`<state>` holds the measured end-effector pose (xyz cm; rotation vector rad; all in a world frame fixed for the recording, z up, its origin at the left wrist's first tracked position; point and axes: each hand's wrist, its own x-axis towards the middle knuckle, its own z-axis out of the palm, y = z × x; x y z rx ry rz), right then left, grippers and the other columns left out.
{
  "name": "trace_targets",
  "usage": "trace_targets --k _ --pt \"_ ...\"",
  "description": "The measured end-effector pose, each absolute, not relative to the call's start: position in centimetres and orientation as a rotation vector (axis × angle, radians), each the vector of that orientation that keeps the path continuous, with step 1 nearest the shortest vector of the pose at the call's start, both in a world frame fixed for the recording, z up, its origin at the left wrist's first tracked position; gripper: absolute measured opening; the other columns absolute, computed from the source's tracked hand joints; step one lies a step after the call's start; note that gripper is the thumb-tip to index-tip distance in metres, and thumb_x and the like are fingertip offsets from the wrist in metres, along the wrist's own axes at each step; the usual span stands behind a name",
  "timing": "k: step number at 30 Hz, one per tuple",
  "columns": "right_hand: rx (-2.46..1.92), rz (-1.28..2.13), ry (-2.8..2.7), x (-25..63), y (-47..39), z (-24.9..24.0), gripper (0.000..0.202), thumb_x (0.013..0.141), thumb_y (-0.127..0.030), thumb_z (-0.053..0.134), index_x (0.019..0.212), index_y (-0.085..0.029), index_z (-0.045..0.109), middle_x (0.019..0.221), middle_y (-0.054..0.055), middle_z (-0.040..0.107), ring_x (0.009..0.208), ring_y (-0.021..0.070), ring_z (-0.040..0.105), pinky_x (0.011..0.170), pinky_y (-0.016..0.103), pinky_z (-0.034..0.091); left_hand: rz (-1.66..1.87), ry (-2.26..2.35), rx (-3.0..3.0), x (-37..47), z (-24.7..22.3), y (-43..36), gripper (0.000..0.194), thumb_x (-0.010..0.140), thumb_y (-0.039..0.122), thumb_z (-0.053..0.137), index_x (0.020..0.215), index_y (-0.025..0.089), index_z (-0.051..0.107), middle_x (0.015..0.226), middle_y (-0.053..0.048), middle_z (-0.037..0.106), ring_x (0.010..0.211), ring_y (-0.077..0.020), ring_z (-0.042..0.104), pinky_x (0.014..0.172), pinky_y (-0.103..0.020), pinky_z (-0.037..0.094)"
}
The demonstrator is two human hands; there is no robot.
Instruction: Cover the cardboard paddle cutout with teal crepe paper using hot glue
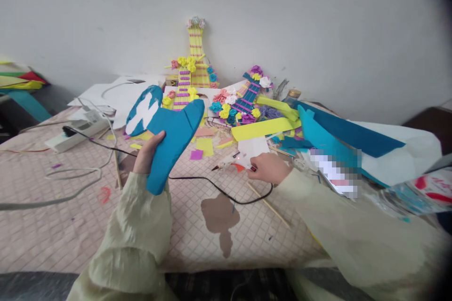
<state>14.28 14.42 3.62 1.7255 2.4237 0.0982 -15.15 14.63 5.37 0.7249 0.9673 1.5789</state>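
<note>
My left hand point(145, 154) is closed around a flat blue paper-covered cutout point(176, 127) with curved lobes, raised above the table. One lobe of the cutout has a white patch point(143, 115) on it. To the right, my right hand point(270, 168) is closed on a white hot glue gun point(240, 159) with a small lit light, its dark nozzle pointing left, low over the table. A black cord point(208, 179) runs from the gun, looping below it and leftwards. Small yellow and purple paper squares point(204, 146) lie just beyond the gun.
Decorated woven pieces point(198, 51) with paper flowers lean against the wall. Blue and yellow paper strips point(264, 128), a phone point(334, 171) and a plastic bottle point(413, 193) sit on the right. On the left are a power strip point(76, 129) and loose cables. Thin sticks point(270, 204) lie on the tablecloth.
</note>
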Motion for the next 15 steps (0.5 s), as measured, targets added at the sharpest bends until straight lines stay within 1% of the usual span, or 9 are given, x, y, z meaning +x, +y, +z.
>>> trace_targets --k 3,7,8,10,12,13,15 --pt "1.735 0.011 2.411 14.2 15.3 2.9 0.033 0.076 -0.045 0.048 0.071 -0.017 0.066 0.071 0.009 0.068 0.069 0.0192 0.061 0.052 0.024 0.032 1.597 0.969 0.702 -14.5 5.7 14.5 0.037 0.058 0.022 0.070 0.094 0.017 0.062 0.092 -0.003 0.070 0.095 -0.0258 0.062 0.083 -0.031 0.053" --pt "1.858 -0.095 2.504 16.6 13.3 4.1 0.044 0.084 -0.050 0.035 0.077 -0.019 0.065 0.071 0.005 0.067 0.068 0.0159 0.060 0.055 0.024 0.033 1.588 0.954 0.682 -14.1 6.0 14.2 0.032 0.065 0.020 0.066 0.095 0.013 0.061 0.089 -0.003 0.070 0.096 -0.0237 0.061 0.088 -0.030 0.050" --pt "1.915 -0.159 2.538 17.4 12.0 4.3 0.043 0.083 -0.050 0.036 0.076 -0.019 0.065 0.070 0.004 0.067 0.065 0.0153 0.059 0.055 0.025 0.034 1.589 0.946 0.685 -13.9 6.0 14.1 0.031 0.066 0.019 0.065 0.096 0.012 0.060 0.089 -0.004 0.070 0.096 -0.0232 0.061 0.090 -0.030 0.049" --pt "1.960 -0.339 2.558 18.7 9.0 4.3 0.037 0.080 -0.050 0.043 0.070 -0.019 0.063 0.065 0.002 0.065 0.059 0.0144 0.056 0.052 0.025 0.033 1.576 0.937 0.699 -13.7 6.1 14.0 0.030 0.068 0.019 0.064 0.097 0.010 0.060 0.091 -0.005 0.070 0.097 -0.0225 0.061 0.091 -0.029 0.048" --pt "1.956 -0.498 2.503 19.4 5.8 3.3 0.029 0.076 -0.046 0.052 0.066 -0.020 0.061 0.058 0.000 0.062 0.052 0.0137 0.054 0.049 0.025 0.032 1.555 0.942 0.723 -13.4 6.1 13.8 0.031 0.069 0.020 0.064 0.098 0.010 0.059 0.093 -0.005 0.070 0.097 -0.0224 0.061 0.091 -0.029 0.048" --pt "1.934 -0.542 2.499 19.6 4.3 2.6 0.023 0.075 -0.040 0.055 0.064 -0.020 0.059 0.057 -0.001 0.061 0.052 0.0136 0.054 0.049 0.025 0.032 1.543 0.946 0.736 -13.3 6.0 13.8 0.032 0.069 0.020 0.064 0.099 0.010 0.059 0.094 -0.005 0.069 0.097 -0.0225 0.061 0.091 -0.029 0.048" --pt "1.889 -0.530 2.538 19.6 2.0 1.1 0.018 0.078 -0.026 0.050 0.062 -0.020 0.056 0.060 -0.001 0.060 0.054 0.0135 0.054 0.051 0.025 0.033 1.531 0.955 0.754 -13.2 5.9 13.8 0.033 0.069 0.021 0.064 0.099 0.011 0.059 0.094 -0.005 0.069 0.097 -0.0227 0.061 0.090 -0.028 0.048"
